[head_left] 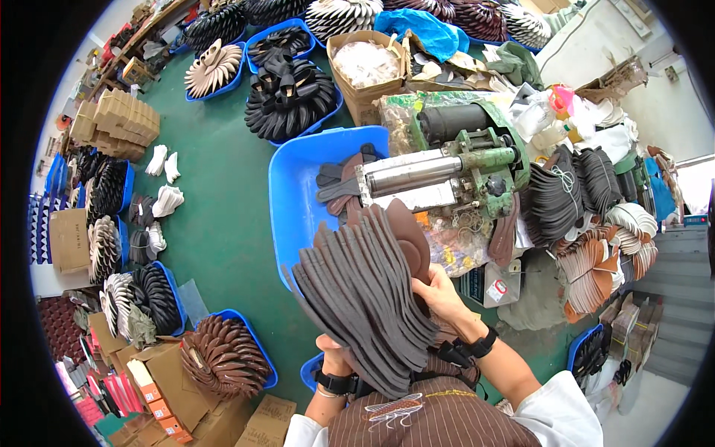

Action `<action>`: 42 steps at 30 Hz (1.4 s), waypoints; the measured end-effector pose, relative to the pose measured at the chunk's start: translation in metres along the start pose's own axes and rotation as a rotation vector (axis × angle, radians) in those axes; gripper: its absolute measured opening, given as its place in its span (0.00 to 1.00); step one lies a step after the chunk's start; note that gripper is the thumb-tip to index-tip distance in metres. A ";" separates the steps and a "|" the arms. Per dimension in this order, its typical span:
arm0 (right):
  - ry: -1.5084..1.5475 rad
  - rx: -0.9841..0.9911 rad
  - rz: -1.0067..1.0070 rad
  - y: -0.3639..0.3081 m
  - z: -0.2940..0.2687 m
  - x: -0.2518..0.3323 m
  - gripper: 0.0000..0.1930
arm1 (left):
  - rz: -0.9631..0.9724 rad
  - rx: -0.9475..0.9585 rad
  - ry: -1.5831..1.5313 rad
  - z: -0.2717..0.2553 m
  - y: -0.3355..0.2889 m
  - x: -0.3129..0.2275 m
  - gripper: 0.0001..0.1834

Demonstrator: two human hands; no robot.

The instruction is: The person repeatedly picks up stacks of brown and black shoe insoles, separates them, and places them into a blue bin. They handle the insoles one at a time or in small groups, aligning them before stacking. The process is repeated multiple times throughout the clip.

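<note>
A thick fanned stack of dark grey insoles [357, 290] leans against my front, held between both hands. My left hand [333, 357] closes on its lower left side, the fingers mostly hidden behind it. On the right side my right hand [445, 299] is closed round the stack's edge, thumb up, by a smooth brown insole [408, 237] that faces outward. Just beyond stands a green roller machine [477, 167] with shiny metal rollers. Loose grey and brown insoles [342, 182] lie at its left end, over a blue tub [294, 160].
Blue tubs with black shoe parts [290, 97] stand at the back, beside an open carton [365, 71]. Bundled dark insoles [555, 197] and brown-and-white ones [596, 272] crowd the right. Brown pieces [226, 356] fill a tub at lower left, near cardboard boxes [167, 376].
</note>
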State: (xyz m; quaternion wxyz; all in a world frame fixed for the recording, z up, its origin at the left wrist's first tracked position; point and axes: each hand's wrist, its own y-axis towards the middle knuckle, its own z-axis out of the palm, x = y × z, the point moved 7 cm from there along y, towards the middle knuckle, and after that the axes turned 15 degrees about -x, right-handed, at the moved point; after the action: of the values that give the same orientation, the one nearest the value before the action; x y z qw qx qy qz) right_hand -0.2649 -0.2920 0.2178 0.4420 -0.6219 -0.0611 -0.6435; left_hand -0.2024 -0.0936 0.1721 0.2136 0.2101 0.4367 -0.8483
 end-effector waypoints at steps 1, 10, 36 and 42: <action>-0.008 0.008 0.041 0.001 0.000 -0.003 0.12 | 0.007 0.036 0.017 0.004 0.001 -0.002 0.50; 0.024 -0.075 0.155 0.003 0.001 -0.020 0.11 | -0.181 -0.042 -0.110 0.026 -0.004 -0.001 0.46; -0.086 -0.287 0.125 0.062 -0.058 -0.034 0.15 | 0.060 -0.326 -0.149 -0.037 0.017 -0.043 0.44; 0.067 -0.252 -0.015 0.086 -0.041 -0.004 0.12 | 0.074 -0.281 -0.155 -0.009 0.016 -0.031 0.44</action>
State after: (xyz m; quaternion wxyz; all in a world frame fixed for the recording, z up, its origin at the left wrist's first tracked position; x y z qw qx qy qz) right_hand -0.2405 -0.3677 0.1646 0.3576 -0.6500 0.0303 -0.6698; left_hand -0.1664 -0.0890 0.1739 0.3048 0.1281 0.5251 -0.7842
